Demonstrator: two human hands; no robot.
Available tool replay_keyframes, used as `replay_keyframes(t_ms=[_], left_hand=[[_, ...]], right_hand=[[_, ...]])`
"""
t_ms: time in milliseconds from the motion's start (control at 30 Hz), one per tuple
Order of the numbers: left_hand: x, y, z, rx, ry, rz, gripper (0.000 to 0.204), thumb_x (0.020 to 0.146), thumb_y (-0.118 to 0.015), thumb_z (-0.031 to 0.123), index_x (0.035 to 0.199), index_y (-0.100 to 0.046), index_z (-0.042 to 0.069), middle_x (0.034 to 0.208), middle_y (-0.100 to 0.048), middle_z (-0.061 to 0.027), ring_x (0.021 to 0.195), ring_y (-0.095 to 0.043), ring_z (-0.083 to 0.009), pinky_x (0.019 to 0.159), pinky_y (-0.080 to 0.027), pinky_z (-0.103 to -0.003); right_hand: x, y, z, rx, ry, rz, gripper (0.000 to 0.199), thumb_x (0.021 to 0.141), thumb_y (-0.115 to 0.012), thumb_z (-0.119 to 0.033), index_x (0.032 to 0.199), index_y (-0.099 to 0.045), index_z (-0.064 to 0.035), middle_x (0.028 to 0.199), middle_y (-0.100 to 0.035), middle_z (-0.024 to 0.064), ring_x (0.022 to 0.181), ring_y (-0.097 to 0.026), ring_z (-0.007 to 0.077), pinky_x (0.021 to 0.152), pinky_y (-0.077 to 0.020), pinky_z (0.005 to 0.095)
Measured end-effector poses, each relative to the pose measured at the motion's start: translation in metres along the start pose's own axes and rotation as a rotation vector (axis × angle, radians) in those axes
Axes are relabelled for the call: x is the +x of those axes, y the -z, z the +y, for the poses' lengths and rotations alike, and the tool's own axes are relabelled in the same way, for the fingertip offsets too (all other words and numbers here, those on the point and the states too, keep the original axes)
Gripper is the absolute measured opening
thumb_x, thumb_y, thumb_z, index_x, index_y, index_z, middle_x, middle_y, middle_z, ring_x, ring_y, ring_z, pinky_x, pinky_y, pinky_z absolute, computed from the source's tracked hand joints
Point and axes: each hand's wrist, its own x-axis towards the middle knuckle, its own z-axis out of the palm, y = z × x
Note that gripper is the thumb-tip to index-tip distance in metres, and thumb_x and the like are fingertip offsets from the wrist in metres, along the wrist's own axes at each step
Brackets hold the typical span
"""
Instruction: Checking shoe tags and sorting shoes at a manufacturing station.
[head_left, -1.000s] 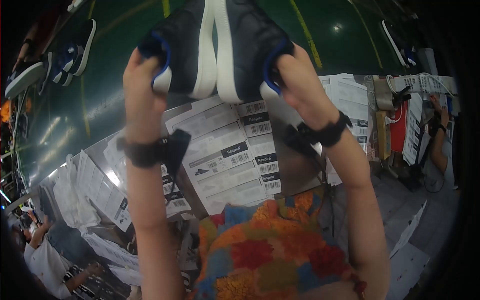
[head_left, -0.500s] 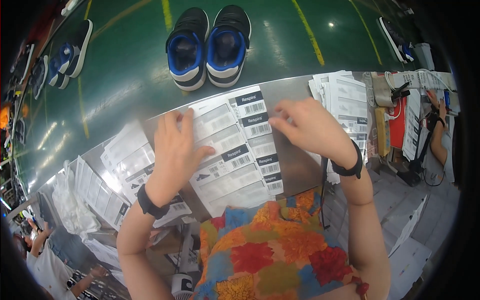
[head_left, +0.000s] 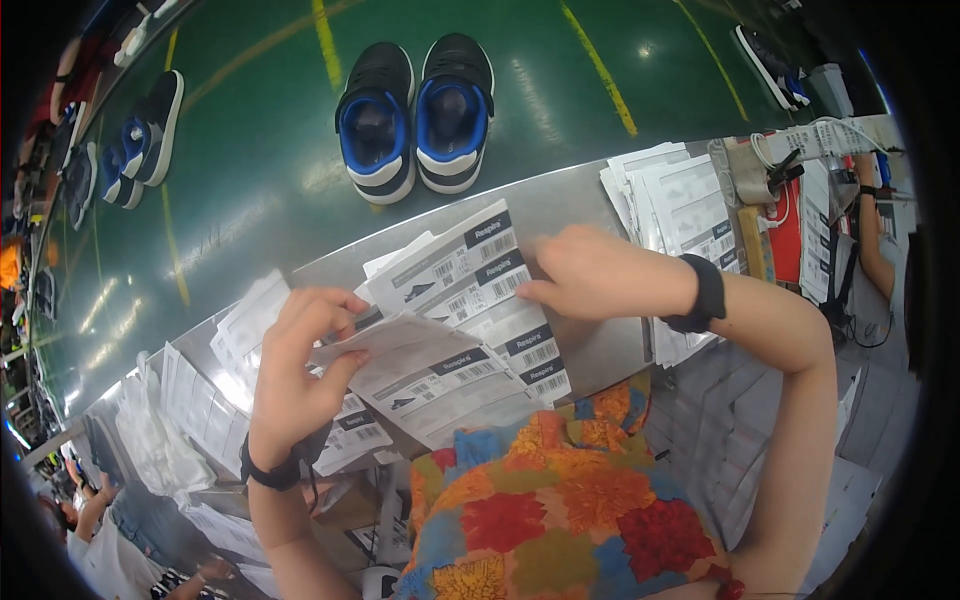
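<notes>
In front of me lie white sheets of barcode labels (head_left: 470, 285) with black header blocks, their left part lifted and curled. My left hand (head_left: 305, 370) pinches the raised edge of a label sheet between thumb and fingers. At the right edge of the sheets is my right hand (head_left: 600, 270). Its thumb reaches to the labels, with a gap between thumb and forefinger; the fingertips are partly blurred, and nothing shows between them. Both wrists wear black bands. Beyond the sheets stands a pair of dark shoes (head_left: 415, 120) with blue linings and white soles.
The shoes stand on a green surface (head_left: 540, 60) with yellow lines, beyond a metal ledge (head_left: 600, 350). Stacks of label sheets (head_left: 670, 210) lie at right and others (head_left: 240, 330) at left. More shoes (head_left: 150, 130) stand far left. Other people's arms show at both edges.
My left hand has closed on a label sheet and lifted its left part. My right hand has come down and left to the sheets' edge. The shoes appear slightly lower in view.
</notes>
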Motion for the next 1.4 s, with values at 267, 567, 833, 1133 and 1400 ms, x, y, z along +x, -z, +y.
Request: replay_keyframes(t_ms=[267,567,833,1133,1400], left_hand=[[0.014,-0.023,-0.008,0.09,-0.022,0.048,0.024,0.065,-0.067,-0.005,0.078,-0.048,0.001,0.125,-0.059,-0.0176,0.102,-0.057,-0.0271,0.089,-0.043,-0.034],[0.019,-0.035,0.01,0.27,-0.072,0.226,0.076,0.071,-0.08,0.012,0.137,-0.044,0.004,0.142,-0.041,-0.0238,0.131,-0.042,-0.0385,0.105,-0.037,-0.044],[0.03,-0.055,0.081,-0.771,-0.029,-0.164,0.02,0.089,-0.062,0.004,0.106,-0.067,-0.006,0.097,-0.072,-0.0135,0.088,-0.066,-0.0152,0.076,-0.052,-0.027],[0.0,-0.07,0.074,-0.629,-0.086,-0.049,0.02,0.089,-0.064,0.007,0.104,-0.068,-0.006,0.086,-0.072,-0.0128,0.074,-0.067,-0.0128,0.064,-0.052,-0.025],[-0.008,-0.066,0.075,-0.718,0.11,-0.019,0.023,0.091,-0.062,0.006,0.11,-0.065,-0.007,0.093,-0.071,-0.0106,0.08,-0.065,-0.0115,0.068,-0.052,-0.025]], right_hand=[[0.02,-0.014,0.011,0.17,-0.011,0.293,0.029,0.085,-0.067,-0.023,0.084,-0.052,0.0023,0.067,-0.061,0.0161,0.063,-0.06,0.0347,0.057,-0.0462,0.0395],[-0.083,0.072,-0.048,0.301,-0.011,0.759,0.016,0.081,-0.064,-0.001,0.096,-0.061,0.0043,0.069,-0.064,0.0056,0.058,-0.055,0.0101,0.057,-0.0431,0.0245],[-0.102,0.045,-0.057,0.427,-0.062,1.181,0.016,0.081,-0.073,-0.002,0.094,-0.068,0.006,0.077,-0.07,0.0086,0.065,-0.062,0.0073,0.055,-0.0474,0.021],[-0.082,0.001,-0.065,-0.268,-0.041,1.26,0.048,0.082,-0.068,-0.001,0.125,-0.052,0.0129,0.086,-0.064,0.0187,0.068,-0.061,0.0278,0.059,-0.049,0.0345],[-0.079,0.0,-0.067,-0.219,0.022,1.163,0.038,0.076,-0.069,0.003,0.113,-0.064,0.0055,0.106,-0.063,0.0179,0.091,-0.061,0.0318,0.074,-0.0518,0.0351]])
